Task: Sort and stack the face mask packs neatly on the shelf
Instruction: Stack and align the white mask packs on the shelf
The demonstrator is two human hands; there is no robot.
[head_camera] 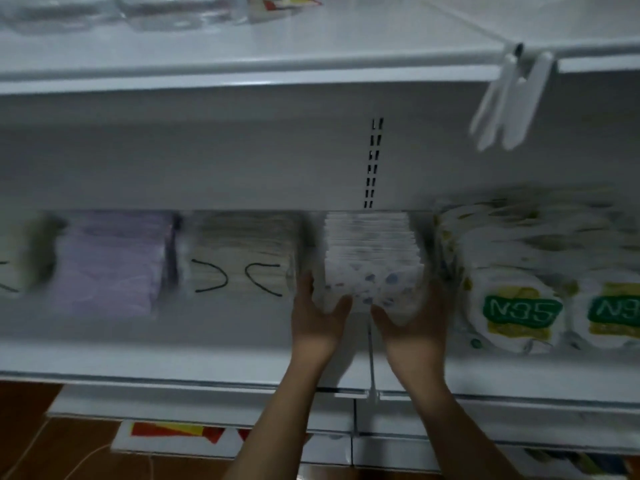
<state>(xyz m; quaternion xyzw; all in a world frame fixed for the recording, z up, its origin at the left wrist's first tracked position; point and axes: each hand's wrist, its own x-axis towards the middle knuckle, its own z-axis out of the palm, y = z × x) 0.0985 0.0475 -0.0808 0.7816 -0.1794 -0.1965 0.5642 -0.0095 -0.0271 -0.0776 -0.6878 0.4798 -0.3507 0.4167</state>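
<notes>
A stack of white face mask packs with small blue spots [372, 258] stands on the white shelf [173, 355], near its middle. My left hand [317, 318] grips the stack's lower left corner, thumb on its front. My right hand [415, 320] grips the lower right corner the same way. To the left stand a pack of pale masks with black ear loops [242, 258] and a lilac pack [110, 261]. To the right lie white packs with green N95 labels [519, 299].
The upper shelf [242, 60] overhangs the row, with clear packs on it and white plastic clips [509, 102] hanging from its front edge at right. A thin divider rail [372, 362] runs across the shelf between my wrists. Brown floor and white boxes lie below.
</notes>
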